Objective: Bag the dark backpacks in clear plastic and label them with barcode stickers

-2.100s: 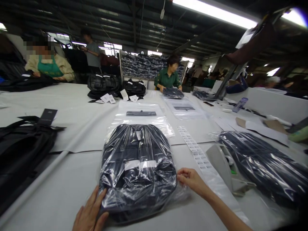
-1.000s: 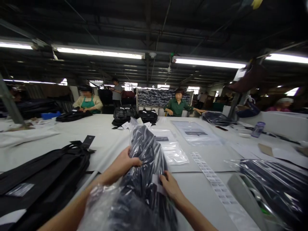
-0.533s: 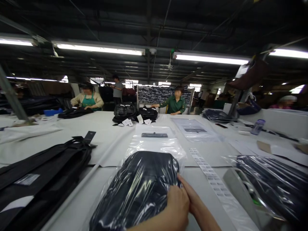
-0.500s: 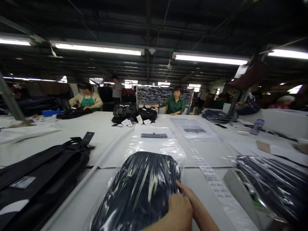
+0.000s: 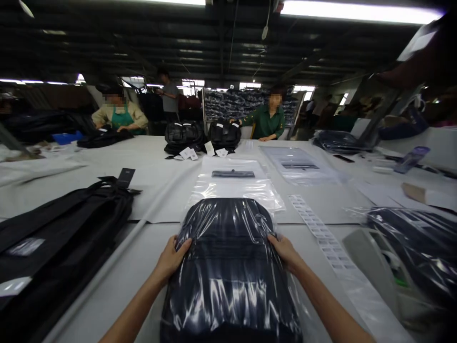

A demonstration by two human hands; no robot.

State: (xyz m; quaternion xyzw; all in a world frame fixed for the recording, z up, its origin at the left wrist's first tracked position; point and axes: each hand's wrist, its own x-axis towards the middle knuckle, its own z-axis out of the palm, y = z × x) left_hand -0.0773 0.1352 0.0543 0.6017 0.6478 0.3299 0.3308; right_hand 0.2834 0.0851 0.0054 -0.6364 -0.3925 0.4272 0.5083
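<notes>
While left hand (image 5: 172, 257) pinches plastic-wrapped backpack's (image 5: 232, 267) left edge | right hand (image 5: 285, 250) pinches its right

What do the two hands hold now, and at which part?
The left hand and right hand grip the wrapped bag by its opposite sides.

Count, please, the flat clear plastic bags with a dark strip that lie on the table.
2 visible: the nearer bag just beyond the wrapped backpack, and the farther bag to the right. More may be hidden underneath.
</notes>
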